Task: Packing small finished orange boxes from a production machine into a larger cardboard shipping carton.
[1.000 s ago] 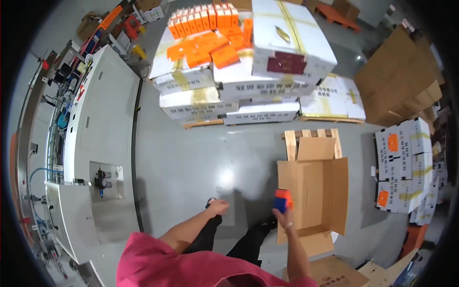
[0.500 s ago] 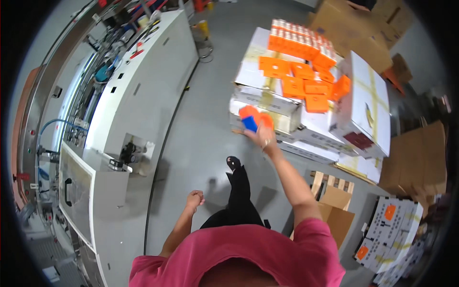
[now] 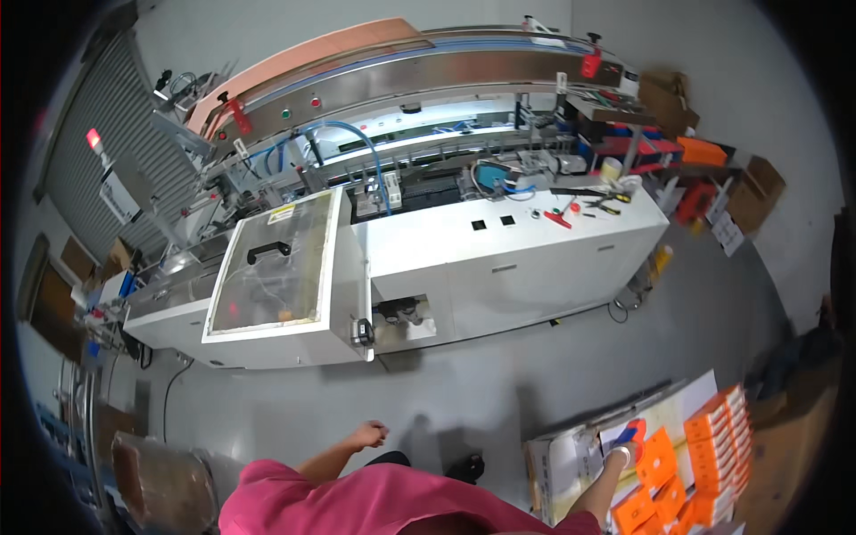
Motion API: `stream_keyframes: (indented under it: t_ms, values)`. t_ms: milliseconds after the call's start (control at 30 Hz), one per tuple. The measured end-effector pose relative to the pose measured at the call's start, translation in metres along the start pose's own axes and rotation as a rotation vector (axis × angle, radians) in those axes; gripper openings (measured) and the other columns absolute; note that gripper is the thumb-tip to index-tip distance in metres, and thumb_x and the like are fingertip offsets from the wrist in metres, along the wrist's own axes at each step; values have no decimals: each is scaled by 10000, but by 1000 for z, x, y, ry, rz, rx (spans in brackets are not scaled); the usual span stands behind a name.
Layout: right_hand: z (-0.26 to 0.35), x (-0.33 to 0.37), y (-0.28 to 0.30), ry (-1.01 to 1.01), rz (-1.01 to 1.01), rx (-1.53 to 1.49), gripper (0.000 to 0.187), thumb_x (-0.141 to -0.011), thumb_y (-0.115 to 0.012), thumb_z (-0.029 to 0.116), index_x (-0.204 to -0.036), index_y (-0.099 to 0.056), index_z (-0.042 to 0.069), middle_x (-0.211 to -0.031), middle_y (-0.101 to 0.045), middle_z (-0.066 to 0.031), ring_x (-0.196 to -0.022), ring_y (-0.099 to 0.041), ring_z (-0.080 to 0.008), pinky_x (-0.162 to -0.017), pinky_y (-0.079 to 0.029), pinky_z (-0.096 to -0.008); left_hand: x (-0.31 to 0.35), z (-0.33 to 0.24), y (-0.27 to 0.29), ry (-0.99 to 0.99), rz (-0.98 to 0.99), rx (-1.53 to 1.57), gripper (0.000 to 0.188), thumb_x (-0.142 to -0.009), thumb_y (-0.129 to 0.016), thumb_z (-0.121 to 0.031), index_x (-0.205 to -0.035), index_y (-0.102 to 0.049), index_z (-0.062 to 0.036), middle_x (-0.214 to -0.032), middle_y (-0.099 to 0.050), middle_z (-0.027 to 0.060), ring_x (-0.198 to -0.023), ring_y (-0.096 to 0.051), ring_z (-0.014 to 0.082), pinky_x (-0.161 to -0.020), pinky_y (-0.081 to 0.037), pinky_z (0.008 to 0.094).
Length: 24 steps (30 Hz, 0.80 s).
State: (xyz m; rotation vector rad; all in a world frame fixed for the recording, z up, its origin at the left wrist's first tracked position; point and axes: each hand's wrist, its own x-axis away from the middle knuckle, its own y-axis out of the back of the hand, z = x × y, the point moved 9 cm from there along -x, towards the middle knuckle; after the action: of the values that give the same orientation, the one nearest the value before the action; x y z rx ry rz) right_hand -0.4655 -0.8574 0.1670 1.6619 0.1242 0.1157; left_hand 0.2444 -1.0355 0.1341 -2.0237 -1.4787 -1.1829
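Observation:
My left hand (image 3: pixel 370 435) hangs over the grey floor in front of my pink shirt, its fingers curled in with nothing visible in them. Stretched out to the right, my right hand (image 3: pixel 621 453) is over the stacked white cartons, partly blurred. At its fingers is a small blue and orange object (image 3: pixel 632 434), whose kind I cannot make out. Loose flat orange boxes (image 3: pixel 658 458) lie right beside that hand. Behind them stand neat rows of orange-and-white boxes (image 3: pixel 716 443). The white carton (image 3: pixel 560 464) under them shows its near side.
A long white machine (image 3: pixel 481 276) runs across the view, with a clear hinged cover (image 3: pixel 272 259) and black handle. Pliers (image 3: pixel 604 207) and a red-handled tool (image 3: pixel 559 218) lie on its top. A wrapped brown bundle (image 3: pixel 160 481) stands at lower left.
My view has swung left, so the machine now lies ahead and the cartons at lower right. The right hand still has the blue and orange object; the left stays curled.

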Motion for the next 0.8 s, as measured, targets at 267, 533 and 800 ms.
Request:
stream_keyframes:
  t_ms: [267,533,800]
  values:
    - [243,58,171,748,-139,-519,490,-713,-679,169,-1121,-503,-40,-1134,-518,-239,-1073,-494,-367,-907,-407,-400,53,-121,19,-89,-52,-472,467,-819,-526,-458,-1042,-617,-58,-1044,-614,152,-996,-570,261,-856,-433,359]
    - [467,325,460,1556,-404,-1220,267,-813,-479,-5,-1069,-542,-43,-1099,-548,-210,-1088,-502,-350,-929,-404,-375,5,-394,-20,-457,714,1155,647,-889,-334,-556,-1240,-414,-19,-1255,-479,182,-1114,-503,282,-918,-410,403]
    - [577,427,367,2057,407,-1038,494,-811,-531,201,-1283,-435,91,-1323,-418,-115,-1193,-409,-293,-1020,-281,-415,-31,-478,40,-826,512,1326,415,-924,-359,-370,-1153,-434,-33,-1213,-461,140,-1123,-439,295,-991,-327,448]
